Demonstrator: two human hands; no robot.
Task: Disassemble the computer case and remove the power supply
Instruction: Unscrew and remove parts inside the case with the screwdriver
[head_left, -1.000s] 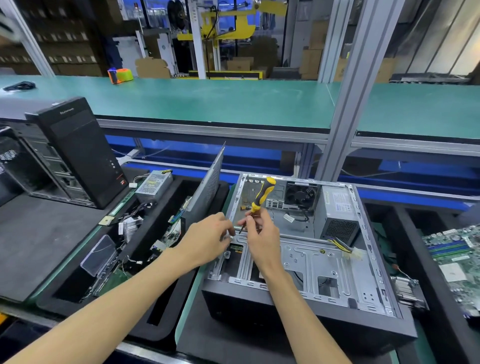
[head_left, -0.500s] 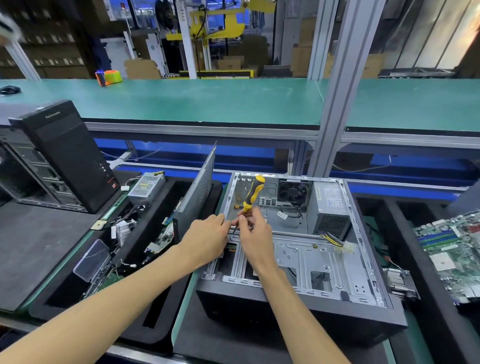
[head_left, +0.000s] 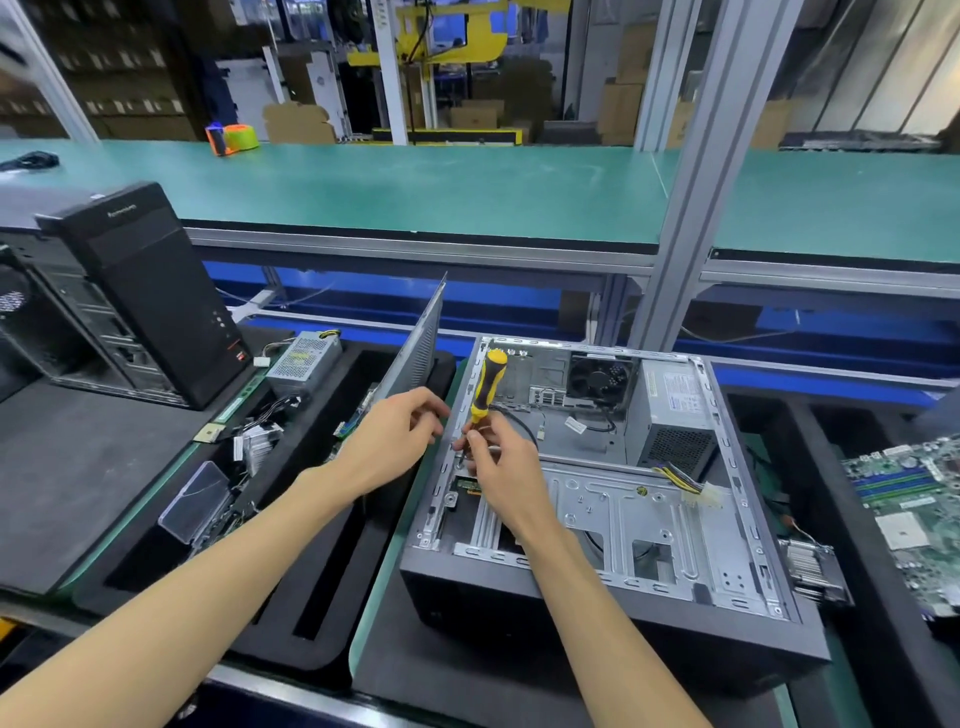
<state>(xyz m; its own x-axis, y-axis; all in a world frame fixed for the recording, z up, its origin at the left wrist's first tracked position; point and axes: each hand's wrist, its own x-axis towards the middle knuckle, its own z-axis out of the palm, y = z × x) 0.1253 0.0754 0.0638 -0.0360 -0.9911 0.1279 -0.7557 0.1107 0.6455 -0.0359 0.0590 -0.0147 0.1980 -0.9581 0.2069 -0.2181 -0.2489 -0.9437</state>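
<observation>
Factory assembly hall, workstation line
Green tabletop (head_left: 415, 192) on grey aluminium frame; upright post (head_left: 696, 176) at right; blue panel (head_left: 519, 306) beneath; cardboard boxes (head_left: 298, 123) and yellow machine (head_left: 457, 31) behind; dark shelving (head_left: 119, 67) at left.

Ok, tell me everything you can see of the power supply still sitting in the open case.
The power supply is a bare grey metal box in the far right corner of the open case, beside the black rear fan. A white printed label covers its top, and its near face is perforated mesh. A bundle of yellow and black wires leaves its near lower corner and ends in a pale connector lying on the drive bracket. Neither hand touches it.
</observation>
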